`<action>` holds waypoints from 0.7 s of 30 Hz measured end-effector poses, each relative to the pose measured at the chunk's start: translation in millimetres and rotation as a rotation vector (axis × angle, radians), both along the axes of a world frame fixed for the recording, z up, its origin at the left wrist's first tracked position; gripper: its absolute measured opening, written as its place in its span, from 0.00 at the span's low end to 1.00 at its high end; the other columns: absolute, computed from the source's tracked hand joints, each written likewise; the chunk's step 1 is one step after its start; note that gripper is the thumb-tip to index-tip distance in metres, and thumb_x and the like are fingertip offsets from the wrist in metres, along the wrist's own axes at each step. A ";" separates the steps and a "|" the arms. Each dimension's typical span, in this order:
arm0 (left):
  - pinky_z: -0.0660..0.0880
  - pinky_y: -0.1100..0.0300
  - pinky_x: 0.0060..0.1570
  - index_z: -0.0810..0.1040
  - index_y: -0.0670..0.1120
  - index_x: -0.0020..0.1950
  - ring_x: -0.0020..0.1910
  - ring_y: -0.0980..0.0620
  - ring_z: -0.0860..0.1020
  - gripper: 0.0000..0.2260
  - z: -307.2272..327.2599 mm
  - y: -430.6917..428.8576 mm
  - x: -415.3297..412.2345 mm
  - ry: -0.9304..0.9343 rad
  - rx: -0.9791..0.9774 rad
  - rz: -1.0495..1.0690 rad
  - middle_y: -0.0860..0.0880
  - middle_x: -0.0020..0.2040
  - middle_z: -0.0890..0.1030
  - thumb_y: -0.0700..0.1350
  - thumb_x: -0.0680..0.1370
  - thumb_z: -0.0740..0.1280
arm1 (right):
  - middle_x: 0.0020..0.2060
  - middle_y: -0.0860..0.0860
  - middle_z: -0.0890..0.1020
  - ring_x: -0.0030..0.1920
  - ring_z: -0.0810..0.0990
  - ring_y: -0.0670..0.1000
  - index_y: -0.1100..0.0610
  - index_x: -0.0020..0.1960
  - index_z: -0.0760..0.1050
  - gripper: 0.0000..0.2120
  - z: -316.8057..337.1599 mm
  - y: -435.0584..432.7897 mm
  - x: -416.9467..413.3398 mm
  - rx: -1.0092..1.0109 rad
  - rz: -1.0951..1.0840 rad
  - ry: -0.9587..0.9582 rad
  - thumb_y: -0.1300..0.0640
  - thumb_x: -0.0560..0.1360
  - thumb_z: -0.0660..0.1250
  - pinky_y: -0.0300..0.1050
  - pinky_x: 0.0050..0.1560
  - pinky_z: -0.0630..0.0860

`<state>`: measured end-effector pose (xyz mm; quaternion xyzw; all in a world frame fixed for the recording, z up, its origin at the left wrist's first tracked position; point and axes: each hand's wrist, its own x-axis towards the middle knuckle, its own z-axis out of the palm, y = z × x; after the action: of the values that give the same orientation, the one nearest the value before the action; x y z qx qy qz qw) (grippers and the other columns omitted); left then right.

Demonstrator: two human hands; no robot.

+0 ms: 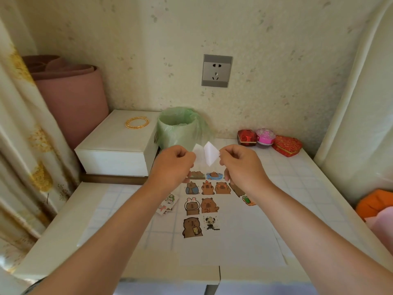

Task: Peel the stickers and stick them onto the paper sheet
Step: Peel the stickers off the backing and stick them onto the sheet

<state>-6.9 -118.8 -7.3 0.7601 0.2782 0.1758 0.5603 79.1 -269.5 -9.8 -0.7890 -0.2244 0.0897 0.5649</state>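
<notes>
A white sticker (207,155), seemingly half-parted from its backing, is held above the desk (308,177); left hand (172,165) and right hand (240,165) each pinch one edge in a narrow grip; below, the paper sheet (244,241) carries capybara stickers (209,205), its far edge hidden by the hands; behind, a green-lined bin (178,128) beside a white box (119,145).

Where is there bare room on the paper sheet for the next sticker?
Bare paper sheet right of the panda sticker, and below the bottom capybara sticker. Crowded: the upper sticker rows, plus the loose sticker pile at left.
</notes>
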 end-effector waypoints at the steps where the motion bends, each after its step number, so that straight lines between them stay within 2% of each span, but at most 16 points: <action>1: 0.83 0.53 0.39 0.78 0.39 0.46 0.34 0.51 0.80 0.07 2.1 7.0 -2.8 0.001 0.000 0.017 0.47 0.41 0.82 0.42 0.77 0.63 | 0.37 0.48 0.83 0.24 0.75 0.49 0.54 0.45 0.80 0.09 1.7 3.1 -0.8 0.008 -0.003 0.008 0.58 0.80 0.62 0.38 0.25 0.69; 5: 0.83 0.50 0.42 0.78 0.40 0.48 0.35 0.49 0.79 0.09 9.3 34.0 -13.2 -0.008 -0.056 0.052 0.46 0.41 0.81 0.42 0.79 0.60 | 0.38 0.46 0.86 0.22 0.75 0.48 0.54 0.45 0.82 0.10 9.3 19.2 0.5 0.026 -0.045 -0.030 0.59 0.80 0.63 0.36 0.24 0.70; 8: 0.82 0.51 0.41 0.79 0.42 0.49 0.34 0.49 0.78 0.09 13.8 50.1 -20.6 -0.005 -0.111 0.046 0.46 0.39 0.81 0.41 0.79 0.59 | 0.38 0.44 0.86 0.23 0.78 0.49 0.52 0.41 0.83 0.11 20.3 41.4 6.9 0.005 -0.076 -0.144 0.58 0.79 0.65 0.35 0.26 0.70; 10: 0.80 0.54 0.39 0.79 0.43 0.49 0.33 0.49 0.77 0.10 15.4 59.4 -25.2 -0.002 -0.114 0.035 0.47 0.37 0.80 0.42 0.79 0.59 | 0.36 0.45 0.86 0.24 0.80 0.49 0.52 0.40 0.84 0.10 29.5 63.1 16.8 -0.053 -0.079 -0.261 0.58 0.77 0.67 0.38 0.27 0.73; 13: 0.79 0.57 0.37 0.79 0.44 0.44 0.32 0.50 0.76 0.09 15.3 70.5 -31.6 0.006 -0.110 0.023 0.47 0.36 0.80 0.41 0.78 0.59 | 0.28 0.47 0.81 0.27 0.80 0.50 0.51 0.33 0.81 0.12 42.8 100.5 39.4 -0.179 -0.106 -0.466 0.56 0.75 0.67 0.45 0.28 0.75; 15: 0.79 0.58 0.36 0.78 0.44 0.43 0.32 0.50 0.76 0.09 14.3 76.0 -34.9 0.003 -0.102 0.024 0.47 0.36 0.80 0.41 0.78 0.59 | 0.24 0.48 0.76 0.27 0.74 0.49 0.53 0.28 0.73 0.16 48.9 124.6 55.2 -0.281 -0.109 -0.583 0.58 0.74 0.66 0.43 0.27 0.69; 17: 0.79 0.58 0.36 0.78 0.44 0.45 0.32 0.51 0.77 0.08 13.6 79.6 -36.7 -0.004 -0.069 0.034 0.47 0.37 0.81 0.42 0.78 0.59 | 0.24 0.49 0.70 0.27 0.69 0.50 0.55 0.26 0.67 0.17 50.5 144.5 67.3 -0.436 -0.088 -0.691 0.59 0.73 0.64 0.41 0.26 0.61; 19: 0.79 0.57 0.38 0.78 0.45 0.45 0.32 0.51 0.77 0.08 13.2 82.0 -37.8 -0.014 -0.051 0.035 0.48 0.37 0.81 0.42 0.78 0.60 | 0.26 0.52 0.72 0.29 0.70 0.53 0.56 0.29 0.69 0.15 47.5 158.6 79.1 -0.607 -0.061 -0.770 0.59 0.73 0.63 0.40 0.26 0.59; 21: 0.79 0.56 0.38 0.78 0.45 0.44 0.31 0.51 0.77 0.08 12.6 83.6 -39.0 -0.013 -0.037 0.024 0.49 0.36 0.81 0.42 0.77 0.60 | 0.29 0.54 0.78 0.31 0.75 0.54 0.59 0.33 0.77 0.11 43.0 166.4 88.7 -0.717 -0.046 -0.790 0.58 0.74 0.64 0.40 0.28 0.63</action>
<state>-45.9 -35.2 5.3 0.7450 0.2868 0.1823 0.5740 167.7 -103.0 33.2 -0.9109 -0.3578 -0.1554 0.1342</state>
